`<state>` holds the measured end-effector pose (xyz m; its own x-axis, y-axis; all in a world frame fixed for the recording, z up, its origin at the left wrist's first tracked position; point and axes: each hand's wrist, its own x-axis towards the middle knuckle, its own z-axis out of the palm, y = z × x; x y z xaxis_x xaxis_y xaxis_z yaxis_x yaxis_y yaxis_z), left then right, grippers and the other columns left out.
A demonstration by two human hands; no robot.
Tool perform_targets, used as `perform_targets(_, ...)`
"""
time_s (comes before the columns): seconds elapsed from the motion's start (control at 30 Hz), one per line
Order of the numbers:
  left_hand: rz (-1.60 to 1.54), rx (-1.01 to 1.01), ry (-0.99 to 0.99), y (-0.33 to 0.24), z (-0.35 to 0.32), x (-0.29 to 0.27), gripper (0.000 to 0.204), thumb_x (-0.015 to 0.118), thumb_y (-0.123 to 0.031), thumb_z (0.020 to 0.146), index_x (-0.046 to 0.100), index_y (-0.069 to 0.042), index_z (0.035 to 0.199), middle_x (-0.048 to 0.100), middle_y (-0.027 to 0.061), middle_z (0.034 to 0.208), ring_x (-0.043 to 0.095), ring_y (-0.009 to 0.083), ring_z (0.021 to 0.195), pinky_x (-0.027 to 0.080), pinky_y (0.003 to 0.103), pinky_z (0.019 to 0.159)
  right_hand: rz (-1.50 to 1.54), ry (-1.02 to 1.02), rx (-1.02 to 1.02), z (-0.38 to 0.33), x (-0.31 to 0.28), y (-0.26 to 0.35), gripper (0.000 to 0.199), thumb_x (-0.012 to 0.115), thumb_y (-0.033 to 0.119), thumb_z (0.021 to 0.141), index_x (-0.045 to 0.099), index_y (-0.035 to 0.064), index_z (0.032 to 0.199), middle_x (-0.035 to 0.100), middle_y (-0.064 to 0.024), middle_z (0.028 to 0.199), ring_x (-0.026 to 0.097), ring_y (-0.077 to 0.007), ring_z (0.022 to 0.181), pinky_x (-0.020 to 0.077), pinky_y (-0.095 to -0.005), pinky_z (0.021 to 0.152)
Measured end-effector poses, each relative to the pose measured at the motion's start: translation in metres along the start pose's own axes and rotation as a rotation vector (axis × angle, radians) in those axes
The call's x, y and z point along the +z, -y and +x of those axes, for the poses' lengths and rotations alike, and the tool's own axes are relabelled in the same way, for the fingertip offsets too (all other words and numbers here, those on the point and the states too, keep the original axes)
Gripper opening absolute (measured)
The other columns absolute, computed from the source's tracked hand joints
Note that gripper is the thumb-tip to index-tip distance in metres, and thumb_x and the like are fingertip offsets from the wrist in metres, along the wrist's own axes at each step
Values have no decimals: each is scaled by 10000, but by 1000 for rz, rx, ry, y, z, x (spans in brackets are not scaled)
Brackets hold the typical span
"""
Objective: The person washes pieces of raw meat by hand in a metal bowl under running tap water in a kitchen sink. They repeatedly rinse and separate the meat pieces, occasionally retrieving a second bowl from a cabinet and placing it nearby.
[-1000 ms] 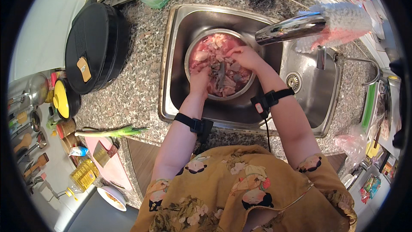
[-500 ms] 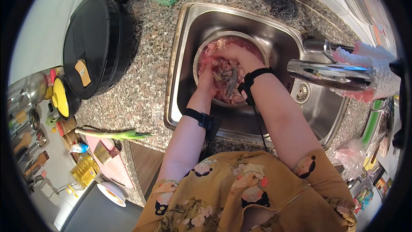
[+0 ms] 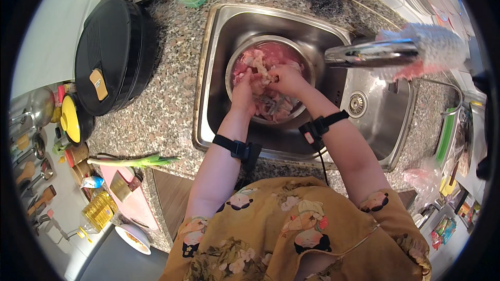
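A round metal bowl [image 3: 233, 67] stands in the left basin of the steel sink [image 3: 208, 73]. It holds pinkish-red water and several chunks of raw meat [image 3: 276, 106], some with pale or greyish skin. Over the bowl's middle, my left hand [image 3: 244, 95] has its fingers curled round a pale piece of raw meat [image 3: 259, 84]. From the other side my right hand [image 3: 289, 80] closes its fingertips on the same piece. My fingertips are partly hidden by the meat. Dark straps with small boxes circle both wrists.
The chrome faucet [image 3: 364, 54], with a white and pink cloth [image 3: 427, 49] on it, reaches over the sink from the right. A black lidded pan [image 3: 107, 57] sits on the granite counter at left. A green onion [image 3: 135, 162] and a cleaver [image 3: 122, 187] lie by a pink board [image 3: 140, 205].
My right hand has drawn back from the bowl's far side toward its middle, beside my left hand. Both hands have risen from the water with a meat piece. The view has shifted slightly.
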<state>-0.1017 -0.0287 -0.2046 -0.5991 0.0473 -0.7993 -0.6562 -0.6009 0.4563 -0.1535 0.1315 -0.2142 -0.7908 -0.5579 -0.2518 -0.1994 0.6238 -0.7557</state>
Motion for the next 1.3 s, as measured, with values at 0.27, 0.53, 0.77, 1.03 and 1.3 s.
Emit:
perform_targets(0.27,182,113,11,17,-30,-3,226,532,-234,932,622,-51,1029,648,42,920,581,125,786,445,255,699,3,-233,-141,-55,-4,20,156,683,161,716,641,29,788,618,-143,854,581,-338,898,475,-419,768)
perform_targets(0.53,385,165,39,22,-36,-11,341,541,-111,906,528,-50,1242,602,0,814,543,93,690,430,219,591,539,-168,252,-73,-20,35,183,624,174,861,625,31,976,648,-65,962,607,-169,893,477,-304,776)
perform_targets(0.77,457,337,114,14,-54,9,492,496,8,851,431,-42,1335,596,52,1077,563,99,799,453,221,644,1348,-189,286,-76,-30,47,243,554,178,909,567,43,1111,637,-63,1007,612,-160,913,487,-301,797)
perform_targets(1.03,227,233,263,5,-85,24,438,515,11,849,479,-50,1281,577,61,1157,596,131,920,499,227,759,1666,-106,247,-83,-37,60,244,494,205,950,538,56,1138,631,-110,1094,623,-194,950,506,-352,829)
perform_targets(1.3,247,284,181,3,-105,18,250,582,-64,887,568,-10,1131,626,64,1027,615,121,870,532,234,750,1333,-18,495,-90,-38,58,417,510,236,935,429,81,1314,548,-58,1216,556,-201,1076,478,-398,885)
